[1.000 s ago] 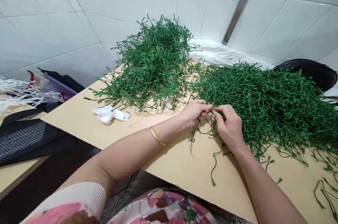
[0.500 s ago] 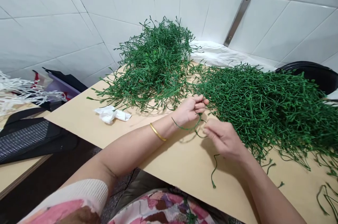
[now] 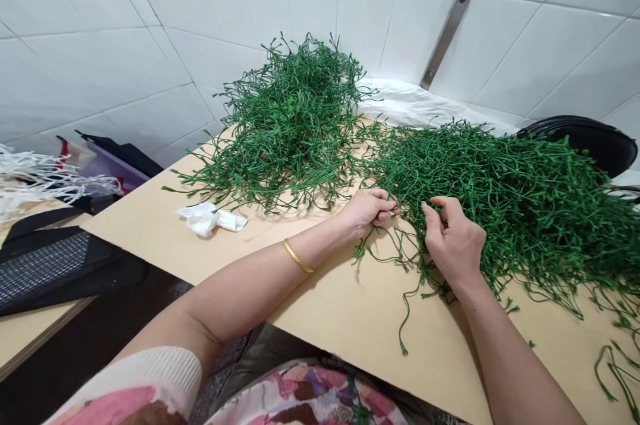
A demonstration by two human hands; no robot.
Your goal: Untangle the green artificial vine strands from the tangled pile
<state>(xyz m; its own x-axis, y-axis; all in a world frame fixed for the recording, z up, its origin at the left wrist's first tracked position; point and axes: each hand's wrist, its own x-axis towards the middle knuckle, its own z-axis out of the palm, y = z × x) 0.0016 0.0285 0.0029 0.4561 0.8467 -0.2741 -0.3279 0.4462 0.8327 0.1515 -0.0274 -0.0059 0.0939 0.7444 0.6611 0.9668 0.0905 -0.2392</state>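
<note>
Thin green strands with knotted ends form a large pile [image 3: 520, 198] at the right and a taller pile [image 3: 295, 118] at the back. Between them and me, my left hand [image 3: 367, 211] is closed in a pinch on green strands, which hang below its fingers. My right hand [image 3: 453, 238] is at the near left edge of the large pile, its thumb and index finger apart and the other fingers curled; nothing shows between thumb and finger. One loose strand [image 3: 406, 318] lies on the tan board [image 3: 330, 305] below the hands.
A crumpled white tissue [image 3: 210, 218] lies at the board's left. Further left are white strands [image 3: 45, 175] and a black mesh item [image 3: 45, 268]. White plastic [image 3: 415, 101] lies along the tiled wall, with a round black object [image 3: 585, 138] at the back right.
My right hand has moved right and up to the large pile, its thumb and index finger now parted. The strand looped by my left wrist is gone from there; several strands now hang between the hands.
</note>
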